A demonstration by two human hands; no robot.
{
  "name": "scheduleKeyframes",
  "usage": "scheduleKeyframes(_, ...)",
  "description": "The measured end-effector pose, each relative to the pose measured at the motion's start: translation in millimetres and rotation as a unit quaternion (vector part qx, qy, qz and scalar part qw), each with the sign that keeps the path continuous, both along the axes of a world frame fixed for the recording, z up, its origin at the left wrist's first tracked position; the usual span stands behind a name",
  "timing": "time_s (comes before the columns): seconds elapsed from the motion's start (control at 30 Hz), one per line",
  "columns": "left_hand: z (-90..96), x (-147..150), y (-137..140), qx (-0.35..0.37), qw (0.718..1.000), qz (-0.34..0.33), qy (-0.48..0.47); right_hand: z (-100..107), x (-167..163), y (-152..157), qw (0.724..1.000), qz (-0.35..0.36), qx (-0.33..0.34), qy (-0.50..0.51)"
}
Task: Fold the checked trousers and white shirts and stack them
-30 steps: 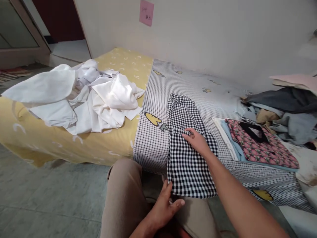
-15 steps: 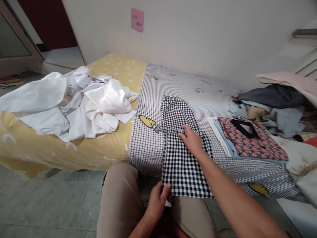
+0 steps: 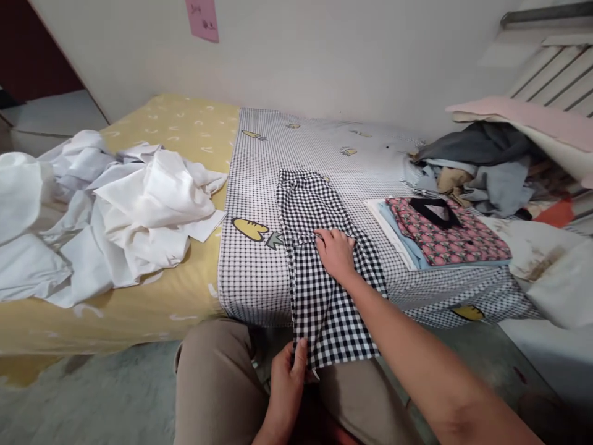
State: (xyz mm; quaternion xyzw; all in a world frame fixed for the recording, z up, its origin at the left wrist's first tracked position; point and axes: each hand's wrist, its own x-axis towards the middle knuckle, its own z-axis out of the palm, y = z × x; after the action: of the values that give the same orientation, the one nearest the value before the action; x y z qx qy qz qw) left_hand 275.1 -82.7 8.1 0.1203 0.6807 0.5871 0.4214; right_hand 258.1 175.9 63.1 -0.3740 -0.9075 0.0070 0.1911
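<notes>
A black-and-white gingham garment [image 3: 319, 278] lies lengthwise over the edge of the bed, its gathered end pointing towards the wall and its hem hanging over my lap. My left hand [image 3: 287, 377] pinches the lower left corner of the hem, thumb on top and the other fingers underneath. Across the middle of the garment, my right hand [image 3: 337, 252] grips the cloth at a crosswise seam, its fingers curled and partly hidden. Beneath the garment is a checked bedsheet [image 3: 259, 278] printed with yellow carrots.
White clothes [image 3: 139, 216] lie heaped on the yellow sheet [image 3: 194, 303] to the left. At the right sits a folded stack topped by a pink patterned garment [image 3: 467, 244], with a jumbled clothes pile [image 3: 500, 167] behind it. A pink note [image 3: 202, 20] is on the wall.
The view has swung to the right. My right hand has shifted from a fingertip pinch to lying further over the seam. The hem's lower edge now slants, and my left hand keeps its corner.
</notes>
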Motion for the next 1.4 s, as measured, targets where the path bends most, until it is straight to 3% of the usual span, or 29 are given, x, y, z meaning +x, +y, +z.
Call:
scheduleKeyframes(0.23, -3.1, -2.8, 1.7, -0.014, 1.000, 0.018, -0.014, 1.3, -1.6, -2.2, 1.000, -0.006, -0.003, 0.014)
scheduleKeyframes(0.53, -31.5, 4.4, -9.2, -0.015, 0.998, 0.029, 0.050, 1.4, -3.5, -3.5, 1.000, -0.004, -0.001, 0.026)
scheduleKeyframes(0.6, -34.7, -0.1, -13.0, -0.021, 0.995, 0.036, 0.085, 1.3, -3.9, -4.2, 1.000, -0.003, -0.001, 0.030)
scheduleKeyframes(0.67, -35.5, -7.9, -19.1, -0.029, 0.985, 0.087, 0.144, 1.0, -4.2, -4.6, 0.999, 0.000, -0.003, 0.033)
scheduleKeyframes(0.77, -28.5, -22.5, -27.9, -0.014, 0.943, 0.200, 0.266, 0.8, -4.8, -4.8, 0.999, 0.005, -0.006, 0.038)
scheduleKeyframes(0.83, -15.0, -30.8, -26.3, 0.007, 0.903, 0.210, 0.375, 0.9, -5.3, -4.9, 0.999, 0.006, -0.009, 0.041)
scheduleKeyframes(0.93, 20.5, -39.8, -2.2, 0.041, 0.829, 0.090, 0.550, 2.2, -5.9, -5.1, 0.999, 0.005, -0.012, 0.046)
scheduleKeyframes(1.03, 62.3, -50.9, 46.8, 0.083, 0.730, -0.060, 0.676, 4.3, -6.3, -5.4, 0.999, 0.001, -0.013, 0.051)
scheduleKeyframes(1.13, 84.6, -70.4, 101.7, 0.027, 0.681, -0.135, 0.720, 6.7, -6.1, -4.6, 0.999, -0.003, -0.016, 0.051)
scheduleKeyframes(1.27, 68.9, -99.8, 144.5, -0.067, 0.658, -0.196, 0.724, 9.4, -5.8, -2.0, 0.998, 0.000, -0.025, 0.053)
scheduleKeyframes(1.4, 48.2, -111.2, 147.7, -0.109, 0.642, -0.183, 0.736, 12.2, -7.4, 0.2, 0.998, 0.011, -0.035, 0.056)
